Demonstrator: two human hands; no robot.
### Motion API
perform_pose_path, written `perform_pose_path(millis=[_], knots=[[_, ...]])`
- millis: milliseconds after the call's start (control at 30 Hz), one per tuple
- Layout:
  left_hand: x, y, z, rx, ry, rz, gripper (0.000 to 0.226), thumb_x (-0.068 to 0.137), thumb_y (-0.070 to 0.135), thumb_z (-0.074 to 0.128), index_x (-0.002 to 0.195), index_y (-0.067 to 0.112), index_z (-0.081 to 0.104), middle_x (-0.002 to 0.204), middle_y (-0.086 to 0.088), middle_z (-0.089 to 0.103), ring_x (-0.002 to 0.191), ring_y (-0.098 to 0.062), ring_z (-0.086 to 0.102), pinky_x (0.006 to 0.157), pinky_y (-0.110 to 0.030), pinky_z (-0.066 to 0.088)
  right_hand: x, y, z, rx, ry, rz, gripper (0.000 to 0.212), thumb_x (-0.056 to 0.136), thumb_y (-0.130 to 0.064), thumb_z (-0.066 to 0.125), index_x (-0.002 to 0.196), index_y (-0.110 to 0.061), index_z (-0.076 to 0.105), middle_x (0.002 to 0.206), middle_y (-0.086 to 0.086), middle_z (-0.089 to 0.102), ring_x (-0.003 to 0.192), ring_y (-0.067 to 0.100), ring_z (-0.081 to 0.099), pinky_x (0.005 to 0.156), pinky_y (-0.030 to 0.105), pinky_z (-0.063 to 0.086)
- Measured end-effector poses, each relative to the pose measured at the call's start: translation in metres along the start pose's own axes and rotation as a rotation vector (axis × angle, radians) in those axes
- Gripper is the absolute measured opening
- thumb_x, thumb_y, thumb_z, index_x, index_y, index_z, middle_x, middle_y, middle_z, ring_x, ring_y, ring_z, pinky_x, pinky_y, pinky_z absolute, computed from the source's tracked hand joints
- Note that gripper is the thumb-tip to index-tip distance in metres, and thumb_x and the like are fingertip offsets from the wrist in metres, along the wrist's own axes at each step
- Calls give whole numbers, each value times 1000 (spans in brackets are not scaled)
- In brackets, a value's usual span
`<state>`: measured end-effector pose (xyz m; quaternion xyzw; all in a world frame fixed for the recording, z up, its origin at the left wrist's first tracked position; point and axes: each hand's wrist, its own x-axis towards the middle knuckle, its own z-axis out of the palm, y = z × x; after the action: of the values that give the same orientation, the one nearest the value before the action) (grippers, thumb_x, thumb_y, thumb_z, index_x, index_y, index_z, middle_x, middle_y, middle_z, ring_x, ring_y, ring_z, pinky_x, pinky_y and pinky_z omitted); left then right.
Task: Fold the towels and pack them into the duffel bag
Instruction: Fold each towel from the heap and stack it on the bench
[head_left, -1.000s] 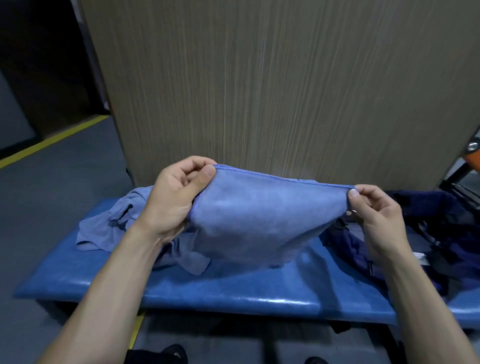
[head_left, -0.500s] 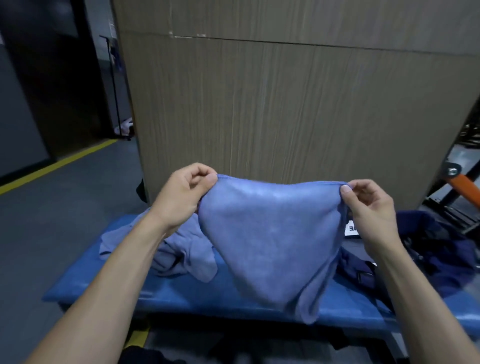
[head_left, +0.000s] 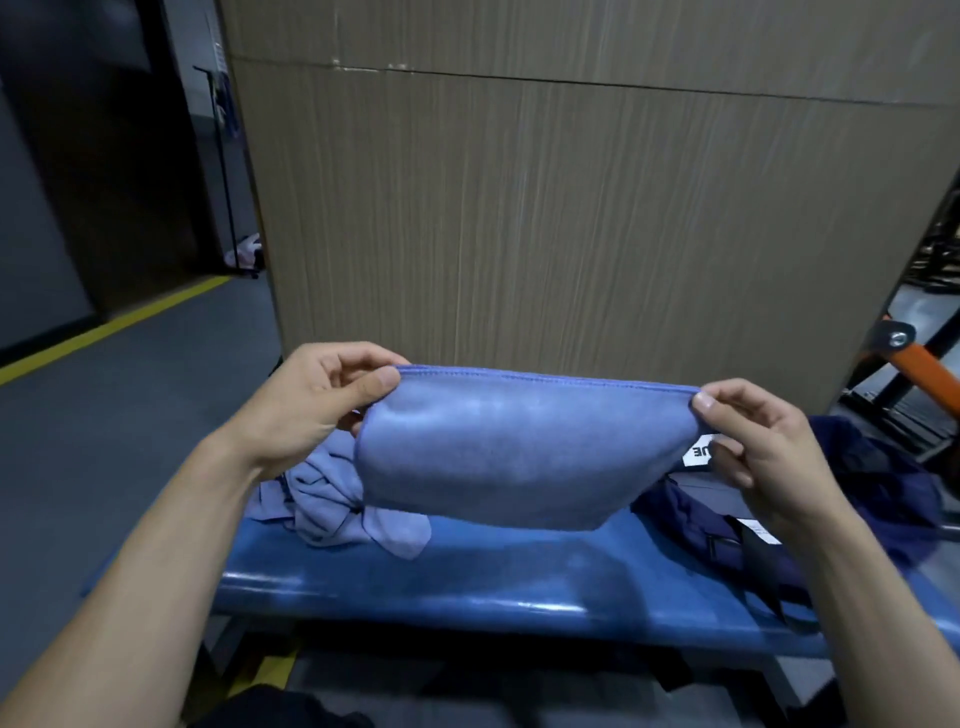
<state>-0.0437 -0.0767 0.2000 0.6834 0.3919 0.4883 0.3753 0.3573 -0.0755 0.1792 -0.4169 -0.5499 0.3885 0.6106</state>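
A person holds a blue towel (head_left: 498, 452) stretched between two hands at the centre of the frame, above a blue bench (head_left: 519, 582). The left hand (head_left: 317, 405) pinches one top corner between thumb and curled fingers; the right hand (head_left: 753, 441) pinches the other — a grip that likely keeps the hemmed edge taut and level so the hanging cloth can be folded squarely. A crumpled pile of towels (head_left: 337, 499) waits on the bench at centre left. The dark duffel bag (head_left: 857, 493) lies at right, close by for packing, its opening hard to make out.
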Motion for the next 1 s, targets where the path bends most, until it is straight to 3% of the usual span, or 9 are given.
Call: perform_pose_path(millis=[67, 200, 267, 333, 400, 533, 700, 900, 1000], knots=[[5, -5, -2, -15, 38, -4, 18, 92, 24, 64, 101, 14, 75, 92, -24, 69, 78, -25, 56, 68, -39, 46, 3, 1, 2, -2, -7, 7, 12, 95, -9, 64, 84, -12, 65, 75, 7, 46, 36, 8, 24, 35, 14, 20], [18, -27, -2, 34, 71, -26, 16, 93, 24, 64, 98, 12, 73, 73, -11, 63, 52, -23, 46, 49, -29, 44, 19, 13, 8, -62, 41, 42, 7, 95, -14, 68, 88, -11, 66, 79, 12, 48, 43, 13, 28, 37, 19, 21], [30, -46, 0, 146, 111, -23, 11, 97, 20, 64, 98, 14, 73, 70, -2, 65, 54, -19, 48, 46, -26, 43, 32, 25, 12, -85, 57, 95, 8, 94, -17, 70, 87, -13, 66, 75, 10, 51, 40, 14, 36, 37, 20, 27], [47, -70, 3, 334, 165, -2, 10, 99, 17, 64, 95, 19, 73, 67, 8, 66, 57, -13, 54, 49, -24, 45, 46, 42, 19, -87, 43, 176, 9, 94, -16, 70, 88, -13, 64, 74, 5, 57, 42, 17, 56, 39, 23, 42], [66, -101, 9, 514, 191, -9, 12, 97, 18, 65, 90, 24, 73, 65, 10, 67, 59, -14, 60, 58, -27, 50, 60, 67, 27, -45, 29, 292, 9, 95, -13, 69, 90, -12, 62, 80, 6, 61, 59, 26, 72, 48, 27, 56], [91, -154, 21, 675, 148, -70, 13, 93, 19, 68, 81, 25, 71, 67, 10, 69, 66, -14, 64, 73, -37, 56, 83, 120, 33, -43, 49, 485, 11, 96, -10, 68, 94, -9, 58, 84, 10, 59, 69, 30, 76, 56, 34, 62], [107, -179, 30, 730, 115, -48, 16, 94, 16, 67, 80, 23, 70, 67, 10, 67, 65, -11, 62, 67, -28, 46, 100, 155, 29, -44, 91, 553, 14, 97, -7, 64, 87, -11, 56, 80, 8, 60, 70, 27, 76, 54, 31, 61], [114, -192, 22, 924, -247, 66, 9, 95, 18, 68, 101, 14, 73, 89, 2, 71, 81, -15, 59, 76, -31, 44, 110, 171, 27, -38, 120, 570, 15, 97, -8, 65, 86, -11, 56, 81, 7, 60, 74, 27, 76, 56, 32, 61], [115, -198, 20, 1067, -388, 2, 8, 95, 20, 63, 93, 14, 68, 89, 2, 65, 83, -21, 60, 78, -40, 48, 110, 172, 26, -45, 100, 557, 12, 96, -8, 66, 89, -10, 57, 83, 8, 60, 73, 26, 75, 55, 30, 59]])
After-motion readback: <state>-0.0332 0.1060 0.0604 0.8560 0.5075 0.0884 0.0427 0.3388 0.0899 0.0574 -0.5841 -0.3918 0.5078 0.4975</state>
